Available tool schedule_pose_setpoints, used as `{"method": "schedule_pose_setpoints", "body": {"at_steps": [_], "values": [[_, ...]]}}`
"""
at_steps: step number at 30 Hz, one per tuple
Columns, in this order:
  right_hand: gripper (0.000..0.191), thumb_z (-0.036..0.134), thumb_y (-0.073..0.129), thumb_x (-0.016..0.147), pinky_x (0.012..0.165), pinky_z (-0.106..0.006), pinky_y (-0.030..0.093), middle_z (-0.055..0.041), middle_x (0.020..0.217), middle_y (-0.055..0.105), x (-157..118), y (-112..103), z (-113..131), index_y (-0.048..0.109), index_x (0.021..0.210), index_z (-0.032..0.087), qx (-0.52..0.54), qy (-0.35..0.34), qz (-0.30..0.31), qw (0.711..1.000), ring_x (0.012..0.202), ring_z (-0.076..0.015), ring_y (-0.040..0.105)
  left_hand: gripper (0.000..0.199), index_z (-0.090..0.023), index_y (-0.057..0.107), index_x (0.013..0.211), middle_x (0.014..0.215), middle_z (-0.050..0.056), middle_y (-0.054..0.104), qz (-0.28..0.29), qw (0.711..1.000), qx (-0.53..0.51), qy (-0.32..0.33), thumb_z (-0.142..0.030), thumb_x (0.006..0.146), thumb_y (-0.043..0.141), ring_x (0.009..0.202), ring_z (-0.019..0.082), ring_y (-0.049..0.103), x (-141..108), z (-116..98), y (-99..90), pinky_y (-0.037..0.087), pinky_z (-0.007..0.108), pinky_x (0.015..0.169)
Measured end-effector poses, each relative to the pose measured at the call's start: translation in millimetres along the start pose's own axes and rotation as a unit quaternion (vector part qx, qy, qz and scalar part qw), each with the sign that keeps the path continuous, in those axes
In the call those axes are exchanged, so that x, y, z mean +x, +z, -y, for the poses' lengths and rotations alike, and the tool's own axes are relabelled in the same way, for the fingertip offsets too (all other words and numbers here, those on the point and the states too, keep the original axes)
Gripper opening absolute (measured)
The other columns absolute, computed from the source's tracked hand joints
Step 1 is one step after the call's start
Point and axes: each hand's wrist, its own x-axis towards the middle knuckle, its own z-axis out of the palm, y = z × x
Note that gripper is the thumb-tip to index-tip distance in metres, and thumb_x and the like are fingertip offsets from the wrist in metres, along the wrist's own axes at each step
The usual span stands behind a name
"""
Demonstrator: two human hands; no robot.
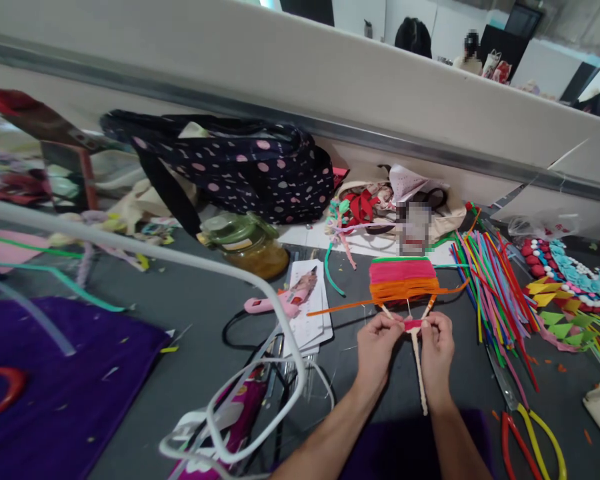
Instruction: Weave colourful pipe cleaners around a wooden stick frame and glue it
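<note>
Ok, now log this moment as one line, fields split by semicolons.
left hand: pinching pink strip; right hand: pinching strip's other end; cream rod: below strip, toward person; coloured stems: piled at right

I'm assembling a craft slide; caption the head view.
Left hand and right hand pinch a small pink strip below a pink-and-orange panel, beside loose coloured pipe cleaners.

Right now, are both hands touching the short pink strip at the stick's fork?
Touching. The head view shows the left hand pinching one end of the pink strip and the right hand the other, its middle visible between them.
</note>
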Motion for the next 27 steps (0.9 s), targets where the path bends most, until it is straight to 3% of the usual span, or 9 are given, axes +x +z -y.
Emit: {"method": "schedule_pose_setpoints", "body": {"at_steps": [4,9,12,16,21,24,27], "values": [[0.019,0.037,0.051,0.084,0.058,-0.023,0.044,0.001,0.073,0.053,0,1,0,0.051,0.085,0.018,0.102,0.089,0.018,0.991,0.062,-0.0121,0.051,0.015,-0.017,0.055,0.057,0.079,0.004,0.064,0.027,0.992,0.094,0.081,-0.024,0.066,0.065,0.075,0.017,0.063,-2,-2,-0.8,0.052,0.032,0.075],[0.018,0.033,0.061,0.077,0.053,-0.021,0.041,0.0043,0.064,0.052,3,1,7,0.05,0.076,0.019,0.199,0.146,0.015,0.969,0.054,-0.0102,0.05,0.017,-0.017,0.054,0.057,0.079,0.004,0.062,0.046,0.987,0.109,0.111,-0.025,0.068,0.064,0.074,0.016,0.062,-3,-6,-1.2,0.051,0.03,0.072],[0.018,0.029,0.064,0.072,0.053,-0.021,0.042,0.0047,0.064,0.053,4,1,14,0.049,0.075,0.019,0.24,0.169,0.017,0.956,0.054,-0.0097,0.051,0.016,-0.017,0.054,0.058,0.079,0.003,0.061,0.051,0.988,0.094,0.113,-0.025,0.069,0.065,0.074,0.015,0.062,-2,-7,-1.2,0.051,0.032,0.076],[0.02,0.032,0.06,0.076,0.057,-0.024,0.046,0.0,0.076,0.061,4,-1,24,0.052,0.089,0.02,0.293,0.196,0.062,0.934,0.061,-0.0126,0.058,0.018,-0.018,0.054,0.059,0.078,0.003,0.061,0.049,0.984,0.115,0.13,-0.027,0.07,0.064,0.075,0.016,0.061,-1,-7,-2.1,0.051,0.031,0.075],[0.025,0.039,0.061,0.077,0.046,-0.02,0.039,-0.0009,0.072,0.062,2,-2,26,0.058,0.09,0.018,0.28,0.21,0.123,0.929,0.052,-0.01,0.052,0.016,-0.018,0.054,0.059,0.078,0.003,0.061,0.063,0.974,0.149,0.159,-0.025,0.071,0.063,0.074,0.016,0.06,-3,-9,-2.8,0.049,0.029,0.07],[0.024,0.039,0.066,0.074,0.041,-0.018,0.032,0.0029,0.064,0.057,3,0,22,0.06,0.081,0.017,0.259,0.225,0.124,0.931,0.045,-0.0065,0.043,0.016,-0.018,0.054,0.059,0.076,0.003,0.061,0.073,0.972,0.15,0.167,-0.024,0.07,0.064,0.074,0.016,0.06,-4,-10,-2.5,0.048,0.028,0.068],[0.024,0.039,0.069,0.072,0.042,-0.018,0.031,0.0041,0.061,0.057,3,1,18,0.061,0.077,0.017,0.256,0.216,0.112,0.936,0.044,-0.0063,0.043,0.015,-0.018,0.055,0.059,0.077,0.002,0.061,0.07,0.984,0.104,0.128,-0.023,0.069,0.065,0.076,0.016,0.06,-4,-10,-1.7,0.048,0.029,0.072]]}}
